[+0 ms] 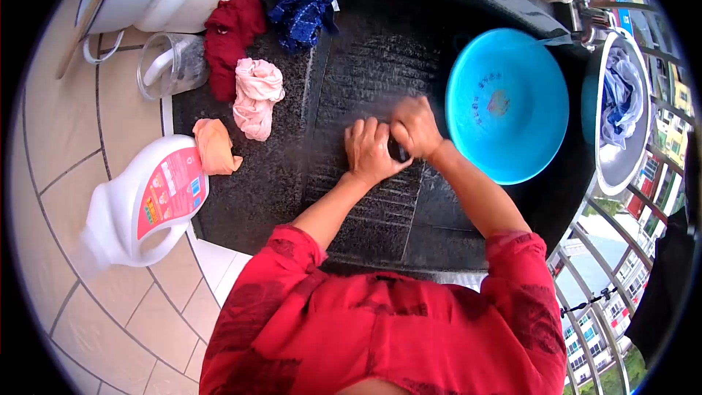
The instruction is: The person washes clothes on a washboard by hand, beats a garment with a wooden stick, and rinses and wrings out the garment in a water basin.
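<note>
Both my hands are together over the ridged black stone washboard (365, 219) in the middle of the head view. My left hand (371, 150) presses down with its fingers curled. My right hand (417, 128) is closed in a fist against it and slightly blurred by motion. A small dark patch (397, 151) shows between the hands; most of it is hidden, so its kind cannot be told. Just right of my right hand stands a light-blue plastic basin (537, 150) holding shallow water.
Left of the washboard lie a blue patterned cloth (301, 0), a dark red cloth (228, 44), a pink cloth (257, 99) and an orange cloth (216, 148). A detergent bottle (172, 194) and clear jug (183, 66) are beyond. A tap (581, 18) and metal basin (610, 164) stand right.
</note>
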### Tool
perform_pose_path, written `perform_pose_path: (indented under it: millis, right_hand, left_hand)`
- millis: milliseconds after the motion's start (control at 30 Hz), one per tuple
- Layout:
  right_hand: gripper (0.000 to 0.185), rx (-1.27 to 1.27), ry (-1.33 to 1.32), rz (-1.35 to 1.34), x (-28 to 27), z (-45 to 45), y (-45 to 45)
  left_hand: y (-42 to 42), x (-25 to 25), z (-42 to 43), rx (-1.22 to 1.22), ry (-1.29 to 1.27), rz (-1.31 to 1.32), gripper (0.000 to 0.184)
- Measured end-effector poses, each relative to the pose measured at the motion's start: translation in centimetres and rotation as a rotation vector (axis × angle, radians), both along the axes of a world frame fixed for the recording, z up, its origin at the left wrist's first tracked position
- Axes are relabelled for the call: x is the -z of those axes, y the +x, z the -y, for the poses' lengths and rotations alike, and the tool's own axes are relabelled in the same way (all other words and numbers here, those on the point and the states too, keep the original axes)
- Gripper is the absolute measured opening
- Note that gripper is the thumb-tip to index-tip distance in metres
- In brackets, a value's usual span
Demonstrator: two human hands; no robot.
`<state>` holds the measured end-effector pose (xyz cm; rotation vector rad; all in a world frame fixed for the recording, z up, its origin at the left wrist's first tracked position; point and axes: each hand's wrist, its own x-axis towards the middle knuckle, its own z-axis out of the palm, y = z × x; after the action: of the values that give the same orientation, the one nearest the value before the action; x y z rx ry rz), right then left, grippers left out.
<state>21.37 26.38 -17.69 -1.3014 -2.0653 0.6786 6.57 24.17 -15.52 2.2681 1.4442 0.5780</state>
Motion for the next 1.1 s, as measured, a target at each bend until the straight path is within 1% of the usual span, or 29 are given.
perform_pose_path:
  millis: [33, 67, 100, 167, 200, 233, 300, 367, 400, 433, 467, 500, 533, 567, 600, 633, 700, 733, 767, 833, 867, 900, 933, 967, 1033, 1100]
  right_hand:
    - [0.020, -0.016, 0.070, 0.091, 0.1, -1.4, 0.1]
    - [0.019, 0.015, -0.117, 0.213, -0.1, -2.2, 0.3]
    - [0.019, 0.017, -0.090, 0.220, 0.1, -2.9, 0.2]
    - [0.020, 0.316, -0.297, 0.172, 0.9, -3.0, -0.5]
    - [0.021, 0.428, -0.337, 0.169, 0.7, -3.0, -0.8]
    - [0.023, 0.587, -0.382, 0.061, 0.2, -2.7, -1.4]
    - [0.030, 0.765, -0.379, 0.111, -0.4, -1.6, -2.5]
    - [0.039, 0.763, -0.538, 0.248, -2.0, 0.7, -2.7]
    - [0.046, 0.717, -0.657, 0.098, -1.7, 1.9, -1.9]
    - [0.042, 0.633, -0.720, -0.290, -2.8, 3.8, -1.5]
    - [0.031, 0.648, -0.590, -0.328, -4.6, 6.1, -2.3]
    - [0.023, 0.627, -0.300, -0.255, -6.6, 8.5, -3.6]
    - [0.018, 0.558, -0.077, -0.203, -8.3, 10.5, -4.8]
    - [0.017, 0.544, -0.081, -0.244, -9.4, 12.6, -6.3]
    - [0.014, 0.529, -0.064, -0.215, -9.5, 14.7, -7.5]
    - [0.013, 0.611, -0.053, -0.175, -9.3, 16.2, -8.8]
    - [0.018, 0.714, -0.075, -0.198, -7.5, 16.1, -9.6]
    - [0.018, 0.699, -0.074, -0.207, -6.7, 15.0, -9.0]
    - [0.019, 0.690, -0.077, -0.213, -5.8, 13.9, -8.1]
    - [0.018, 0.665, -0.064, -0.208, -4.5, 12.5, -6.7]
    - [0.017, 0.601, -0.092, -0.237, -3.9, 12.1, -6.1]
    - [0.017, 0.532, -0.115, -0.270, -3.7, 11.2, -5.6]
    - [0.016, 0.537, -0.189, -0.307, -3.7, 10.6, -5.1]
    - [0.016, 0.537, -0.193, -0.306, -3.7, 10.1, -4.7]
    - [0.016, 0.491, -0.342, -0.361, -3.5, 9.3, -3.8]
    - [0.019, 0.424, -0.431, -0.369, -2.9, 8.1, -2.7]
  left_hand:
    - [0.5, 0.3, -0.6, -0.053, 0.030, -0.024, 0.047]
    - [0.9, 0.4, -0.8, -0.107, 0.052, -0.041, 0.045]
    - [1.2, 0.3, -1.2, -0.109, 0.078, -0.031, 0.045]
    - [1.4, 0.7, -0.9, -0.191, 0.049, -0.077, 0.046]
    - [1.5, 0.7, -0.8, -0.212, 0.059, -0.071, 0.047]
    - [1.4, 0.7, -0.6, -0.205, 0.065, -0.094, 0.050]
    - [1.2, 0.0, 0.4, -0.197, -0.026, -0.104, 0.055]
    - [0.0, -1.3, 2.4, -0.093, 0.040, -0.052, 0.063]
    - [-1.1, -2.2, 3.8, -0.012, 0.000, -0.052, 0.074]
    - [-1.9, -3.4, 5.3, 0.020, -0.075, -0.033, 0.080]
    - [-2.5, -5.2, 6.6, 0.016, -0.125, 0.035, 0.083]
    - [-3.0, -6.7, 7.6, 0.010, -0.178, 0.102, 0.086]
    - [-3.7, -7.4, 8.4, -0.019, -0.248, 0.149, 0.087]
    - [-4.3, -7.7, 9.0, -0.050, -0.321, 0.196, 0.088]
    - [-5.2, -5.3, 9.9, 0.056, -0.292, 0.080, 0.082]
    - [-5.6, -5.2, 10.5, 0.131, -0.185, -0.021, 0.069]
    - [-5.8, -3.1, 9.1, 0.308, -0.057, -0.035, 0.057]
    - [-5.4, -2.0, 7.8, 0.327, 0.052, 0.023, 0.048]
    - [-5.2, -1.1, 7.0, 0.338, 0.042, 0.028, 0.048]
    - [-4.6, -0.6, 5.2, 0.419, -0.053, 0.062, 0.056]
    - [-4.3, -0.6, 4.6, 0.421, -0.013, 0.070, 0.062]
    - [-4.1, -0.6, 4.0, 0.417, -0.013, 0.074, 0.062]
    - [-4.0, -0.7, 3.7, 0.428, -0.069, 0.060, 0.062]
    - [-3.9, -0.9, 3.5, 0.440, -0.127, 0.046, 0.063]
    - [-3.4, -1.3, 2.8, 0.429, -0.130, 0.026, 0.062]
    - [-2.9, -1.7, 2.1, 0.396, -0.107, 0.087, 0.058]
